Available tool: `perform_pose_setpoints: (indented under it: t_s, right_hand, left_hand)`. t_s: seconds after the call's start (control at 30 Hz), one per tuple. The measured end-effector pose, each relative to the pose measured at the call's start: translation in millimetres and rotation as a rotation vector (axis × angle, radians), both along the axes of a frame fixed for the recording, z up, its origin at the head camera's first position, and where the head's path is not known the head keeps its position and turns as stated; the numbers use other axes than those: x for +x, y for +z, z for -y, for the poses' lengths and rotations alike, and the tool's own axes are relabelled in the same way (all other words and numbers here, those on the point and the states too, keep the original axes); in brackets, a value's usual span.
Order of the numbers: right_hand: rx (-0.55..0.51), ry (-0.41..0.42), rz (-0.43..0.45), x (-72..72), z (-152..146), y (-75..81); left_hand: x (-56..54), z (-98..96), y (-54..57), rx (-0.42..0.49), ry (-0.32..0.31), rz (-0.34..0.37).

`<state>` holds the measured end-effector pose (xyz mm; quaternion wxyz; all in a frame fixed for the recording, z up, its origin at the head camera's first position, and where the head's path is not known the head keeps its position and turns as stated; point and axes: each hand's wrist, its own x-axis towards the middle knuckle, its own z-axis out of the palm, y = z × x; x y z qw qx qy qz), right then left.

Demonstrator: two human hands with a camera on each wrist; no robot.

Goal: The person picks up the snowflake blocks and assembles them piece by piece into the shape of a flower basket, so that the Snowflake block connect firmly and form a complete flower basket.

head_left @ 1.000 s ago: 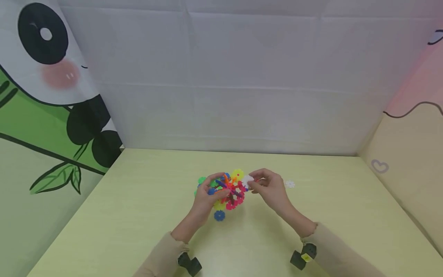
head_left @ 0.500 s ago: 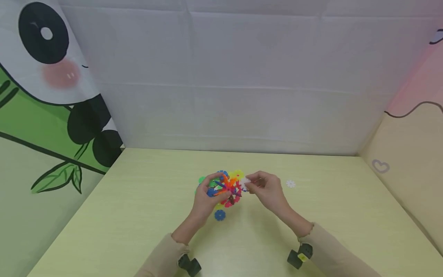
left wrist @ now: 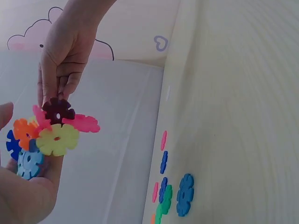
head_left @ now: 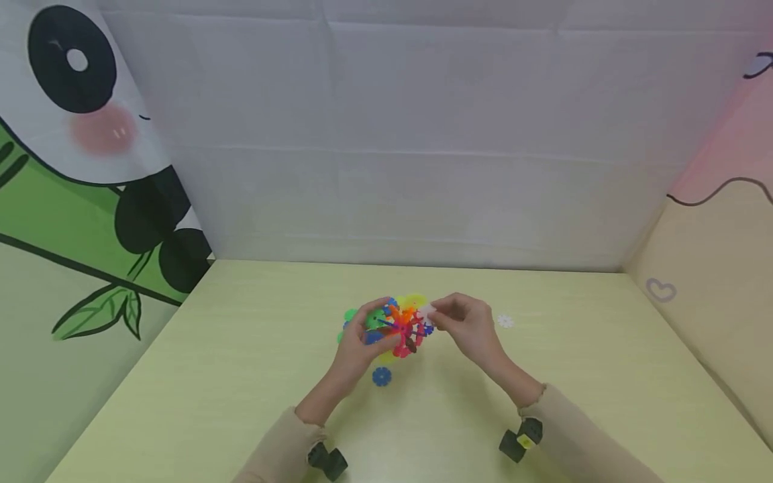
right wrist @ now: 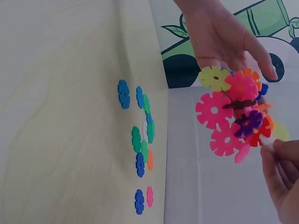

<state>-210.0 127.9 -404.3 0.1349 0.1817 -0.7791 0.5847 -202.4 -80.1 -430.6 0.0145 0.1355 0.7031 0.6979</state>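
My left hand [head_left: 356, 345] holds a cluster of interlocked plastic snowflake discs [right wrist: 240, 112], its fingers and thumb around the near side. Pink, yellow, orange, red, purple, dark brown and blue discs stick out at many angles; a light blue disc [left wrist: 30, 163] sits by the left palm. At the cluster's right side, my right hand [head_left: 468, 325] pinches a white snowflake disc [right wrist: 266, 141] between thumb and fingertips. That disc's edge is right at a red disc [right wrist: 258, 138] of the cluster, and the fingers cover most of it.
A single white disc [head_left: 505, 321] lies on the table right of the right hand. Below the cluster lies a blue disc [head_left: 382, 376]. Several loose green, blue, pink and orange discs [right wrist: 140, 164] rest beneath the held cluster. Printed cloth walls [head_left: 386, 147] rise around the table.
The cluster has turned slightly in my left hand. My right hand, with the white disc, stays close against the cluster's right side and has shifted only a little.
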Motion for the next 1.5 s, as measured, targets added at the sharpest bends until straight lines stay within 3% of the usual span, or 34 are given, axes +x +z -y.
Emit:
perform_pose_setpoints:
  t_s: [0.13, 0.33, 0.47, 0.6, 0.73, 0.83, 1.03, 1.27, 1.5]
  right_hand:
    - [0.005, 0.063, -0.013, -8.3, -4, 0.0]
    - [0.063, 0.172, -0.006, -18.2, -4, -1.5]
    - [0.098, 0.232, -0.032, -22.2, -3, -1.0]
    - [0.142, 0.265, -0.036, -25.8, -6, -0.6]
    - [0.218, 0.231, -0.034, -37.6, -23, -4.5]
    - [0.291, 0.146, -0.011, -53.6, -51, -14.4]
    - [0.453, -0.005, 0.132, -78.9, -116, -44.2]
    - [0.543, 0.045, 0.276, -85.3, -155, -68.7]
    - [0.537, 0.073, 0.283, -87.0, -160, -77.3]
  left_hand:
    - [-1.5, 6.5, 1.1, 0.001, -0.037, 0.02]
    - [-2.6, 8.9, -2.0, -0.101, -0.119, 0.065]
    - [-2.4, 10.9, -4.5, -0.119, -0.117, 0.112]
    - [-0.7, 13.0, -4.8, -0.126, -0.086, 0.111]
    - [2.4, 16.6, -3.8, -0.161, -0.012, 0.107]
    - [4.0, 21.0, -4.1, -0.177, 0.038, 0.111]
    - [5.4, 30.1, -5.6, -0.178, 0.07, 0.11]
    - [2.7, 35.7, -10.5, -0.185, 0.073, 0.087]
    - [0.4, 35.7, -13.2, -0.178, 0.074, 0.083]
